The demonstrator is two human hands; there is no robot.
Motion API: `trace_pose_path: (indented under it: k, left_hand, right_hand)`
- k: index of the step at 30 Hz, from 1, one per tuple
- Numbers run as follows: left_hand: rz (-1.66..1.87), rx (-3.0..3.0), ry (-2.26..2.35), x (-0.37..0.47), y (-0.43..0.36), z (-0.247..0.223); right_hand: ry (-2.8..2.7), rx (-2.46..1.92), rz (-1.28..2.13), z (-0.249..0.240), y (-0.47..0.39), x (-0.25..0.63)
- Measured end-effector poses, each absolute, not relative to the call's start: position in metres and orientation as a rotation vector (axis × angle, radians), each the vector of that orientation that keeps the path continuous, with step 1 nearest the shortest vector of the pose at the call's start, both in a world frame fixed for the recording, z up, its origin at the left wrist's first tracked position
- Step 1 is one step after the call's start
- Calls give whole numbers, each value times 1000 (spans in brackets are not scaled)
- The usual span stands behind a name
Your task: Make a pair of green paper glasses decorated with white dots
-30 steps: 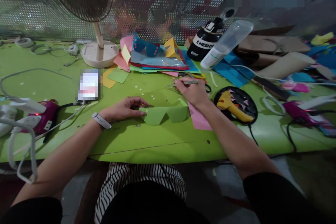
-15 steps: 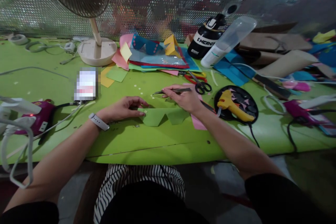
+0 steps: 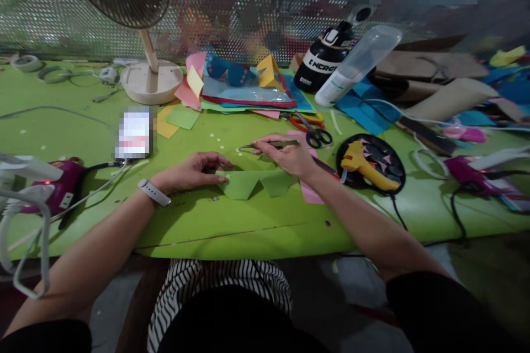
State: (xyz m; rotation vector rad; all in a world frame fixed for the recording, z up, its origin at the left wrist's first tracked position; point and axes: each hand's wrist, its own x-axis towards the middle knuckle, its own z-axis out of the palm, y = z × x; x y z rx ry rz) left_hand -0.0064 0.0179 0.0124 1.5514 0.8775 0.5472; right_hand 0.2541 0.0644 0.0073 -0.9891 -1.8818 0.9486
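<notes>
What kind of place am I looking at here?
Probably a craft workspace: the green table holds a yellow glue gun, scissors and coloured paper, including a blue piece cut like glasses.

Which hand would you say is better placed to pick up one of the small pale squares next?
Probably the right hand: its tweezers point towards the small pale squares, while the left hand holds the green cutout.

The camera on my head looks forward and down from close above my lap point(image 3: 165, 300), with my left hand point(image 3: 201, 170) and right hand point(image 3: 285, 155) mid-view on the green table point(image 3: 248, 237) and the mesh screen point(image 3: 232, 8) facing me beyond.
</notes>
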Motion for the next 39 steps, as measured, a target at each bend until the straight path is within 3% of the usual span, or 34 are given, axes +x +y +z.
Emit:
trace_pose_path:
  k: [8,19,39]
  left_hand:
    - [572,1470,875,-6,18,15]
    - [599,1336,899,-6,19,17]
    - [581,1419,901,-3,17,15]
  right_hand:
    - [-1692,-1010,881,30,59,263]
    - [-1765,-975,1281,44,16,254]
    - [-1913,-964,1139,48,9,252]
